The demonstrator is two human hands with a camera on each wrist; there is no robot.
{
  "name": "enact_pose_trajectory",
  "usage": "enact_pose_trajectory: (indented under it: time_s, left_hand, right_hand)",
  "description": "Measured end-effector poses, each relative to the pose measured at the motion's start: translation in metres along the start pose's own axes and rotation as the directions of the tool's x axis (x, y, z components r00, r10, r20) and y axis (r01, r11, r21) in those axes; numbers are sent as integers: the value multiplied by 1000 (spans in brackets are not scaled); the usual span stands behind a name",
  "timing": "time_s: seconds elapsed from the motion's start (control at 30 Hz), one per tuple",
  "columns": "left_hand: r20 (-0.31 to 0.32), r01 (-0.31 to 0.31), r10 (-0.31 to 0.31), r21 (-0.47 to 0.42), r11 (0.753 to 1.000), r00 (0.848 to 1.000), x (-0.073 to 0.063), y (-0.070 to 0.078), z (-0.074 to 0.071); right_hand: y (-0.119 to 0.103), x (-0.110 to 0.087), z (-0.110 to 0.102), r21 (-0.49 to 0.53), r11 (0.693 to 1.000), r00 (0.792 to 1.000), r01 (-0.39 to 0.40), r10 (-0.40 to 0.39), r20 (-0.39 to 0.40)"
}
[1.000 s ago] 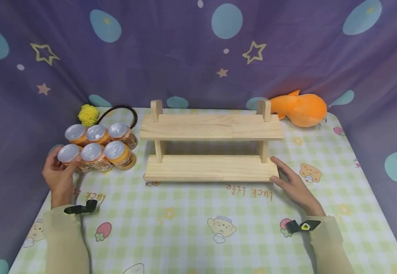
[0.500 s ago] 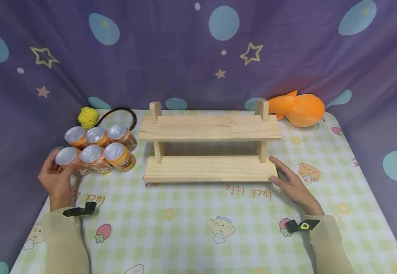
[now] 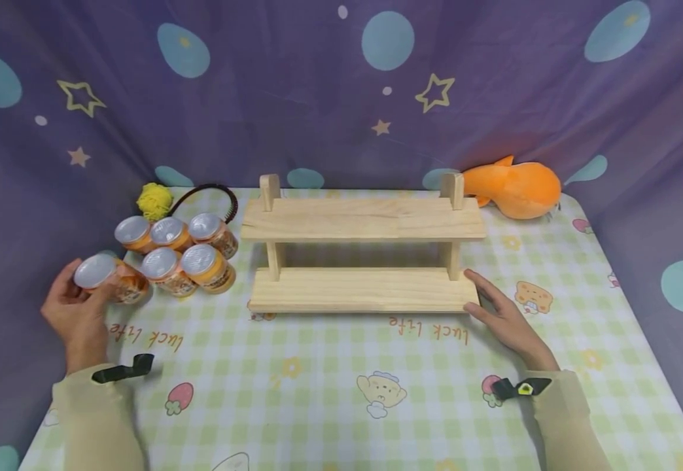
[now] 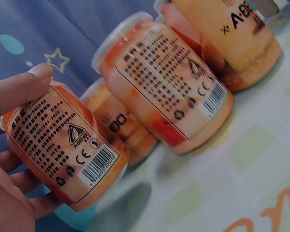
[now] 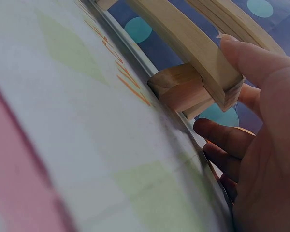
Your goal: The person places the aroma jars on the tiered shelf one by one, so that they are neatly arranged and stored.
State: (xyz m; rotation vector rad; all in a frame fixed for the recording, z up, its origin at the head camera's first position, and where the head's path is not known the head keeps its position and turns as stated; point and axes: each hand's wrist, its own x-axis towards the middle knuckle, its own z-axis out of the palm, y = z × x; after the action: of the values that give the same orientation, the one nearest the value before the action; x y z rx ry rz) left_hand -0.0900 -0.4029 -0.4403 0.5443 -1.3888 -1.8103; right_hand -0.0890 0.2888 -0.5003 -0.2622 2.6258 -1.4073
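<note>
My left hand [image 3: 76, 317] holds an orange can [image 4: 67, 150] with a silvery lid and a printed label. Thumb on one side and fingers on the other, it carries the can tilted, just left of the other cans [image 3: 166, 268]. A shadow falls on the cloth beneath it in the left wrist view. At the right end of the two-tier wooden shelf [image 3: 365, 288], my right hand [image 3: 506, 320] rests with extended fingers. Its thumb touches the lower board [image 5: 193, 53] in the right wrist view; the other fingers lie loosely around the board's end.
Behind the cans lie a yellow yarn ball [image 3: 154, 201] and a dark curved band [image 3: 232, 204]. An orange plush toy [image 3: 521, 190] sits behind the shelf's right end. A checked cloth [image 3: 318, 405] covers the table, with a purple curtain [image 3: 294, 98] behind.
My left hand has moved left and nearer to me, drawing its can out of the group. The right hand and the shelf stay where they were.
</note>
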Motion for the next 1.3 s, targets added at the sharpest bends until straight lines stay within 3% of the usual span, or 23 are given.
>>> enact_pose_trajectory:
  time_s: [0.27,0.5,0.63,0.87,0.97,1.3]
  left_hand:
    - [28,-52,53,-46,998,998,-7,25,2]
    - [68,-143,144,-13,990,987,-14,54,14]
    - [85,-184,190,-76,980,978,-18,66,23]
    - [121,-166,176,-87,982,977,-27,81,40]
    - [142,-158,178,-140,977,974,-33,85,49]
    - [270,-128,185,-214,968,945,-60,100,79]
  right_hand:
    - [1,0,1,5,1000,1000,-11,10,7]
    - [-1,0,1,7,1000,1000,-8,8,6]
    - [-2,1,0,7,1000,1000,-9,9,7]
    - [-1,1,-1,5,1000,1000,-2,2,3]
    - [0,0,-1,4,1000,1000,0,0,0]
    - [0,1,0,21,999,1000,26,-26,-4]
